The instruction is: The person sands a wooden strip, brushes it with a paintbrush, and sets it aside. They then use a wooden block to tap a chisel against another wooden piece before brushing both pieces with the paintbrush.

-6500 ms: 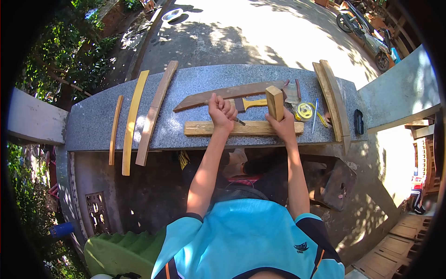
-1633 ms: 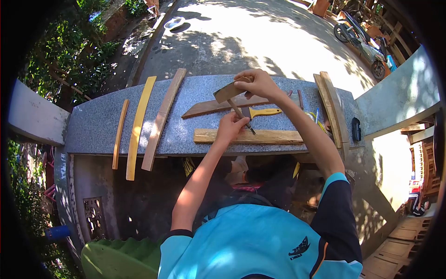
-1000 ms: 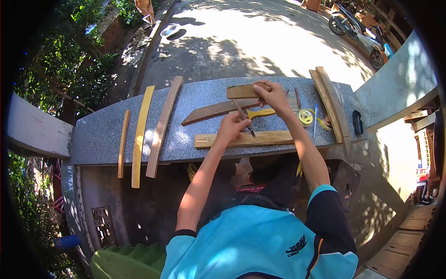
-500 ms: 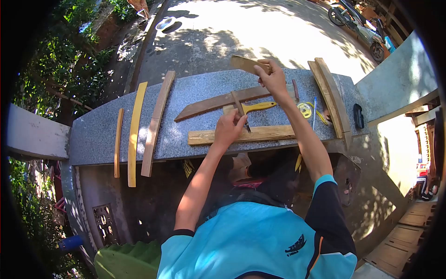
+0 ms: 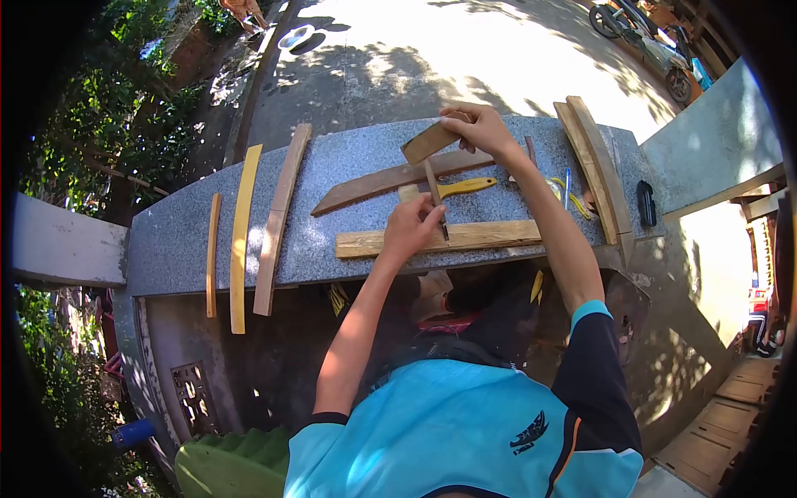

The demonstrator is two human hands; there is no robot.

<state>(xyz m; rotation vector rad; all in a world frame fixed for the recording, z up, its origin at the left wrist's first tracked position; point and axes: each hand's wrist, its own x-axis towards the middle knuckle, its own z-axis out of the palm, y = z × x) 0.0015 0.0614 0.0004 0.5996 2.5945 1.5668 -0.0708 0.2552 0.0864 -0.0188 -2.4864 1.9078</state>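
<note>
My left hand [image 5: 407, 227] is closed around a slim chisel [image 5: 432, 179] with a wooden handle. It stands nearly upright, its dark tip at a pale wooden strip [image 5: 498, 235] along the table's near edge. Above it, my right hand [image 5: 481, 133] grips a flat wooden block [image 5: 427, 142], whose lower edge meets the top of the chisel handle in this view. Just behind the left hand lies a yellow-handled brush [image 5: 469, 185], and beyond that a long brown board [image 5: 353, 194].
Several wooden strips [image 5: 243, 241] lie on the left of the speckled stone table [image 5: 174, 241], overhanging its front edge. Two boards [image 5: 594, 170], a blue pen [image 5: 568, 187] and a black case [image 5: 646, 204] are at the right. A motorcycle [image 5: 656, 50] stands beyond.
My right hand has brought the wooden block down and slightly left, onto the chisel's top. My left hand stays nearly in place with the chisel.
</note>
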